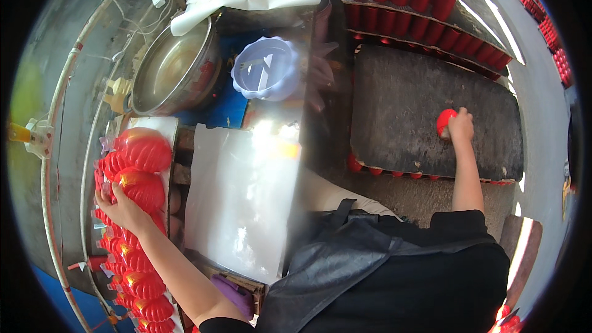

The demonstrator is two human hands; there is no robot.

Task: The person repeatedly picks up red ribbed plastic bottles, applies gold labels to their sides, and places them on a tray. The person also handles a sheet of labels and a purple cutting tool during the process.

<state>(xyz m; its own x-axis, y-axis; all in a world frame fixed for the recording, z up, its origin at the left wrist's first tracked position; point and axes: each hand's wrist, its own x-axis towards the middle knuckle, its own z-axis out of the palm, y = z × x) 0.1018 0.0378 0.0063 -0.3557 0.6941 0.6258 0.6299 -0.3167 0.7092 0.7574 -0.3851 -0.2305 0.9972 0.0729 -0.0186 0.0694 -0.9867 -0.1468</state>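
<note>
- The metal bowl holds cloudy liquid; the purple tub looks empty.
- The right hand has its fingers closed on a red candle on the dark board.
- The left hand lies with fingers spread on the wrapped red shapes.

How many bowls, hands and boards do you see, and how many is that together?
Metal bowl: 1
Pale purple scalloped plastic bowl: 1
Hands: 2, the left hand on the wrapped red pieces, the right hand holding a red candle
Dark board: 1
White board: 1
Total: 6
</note>
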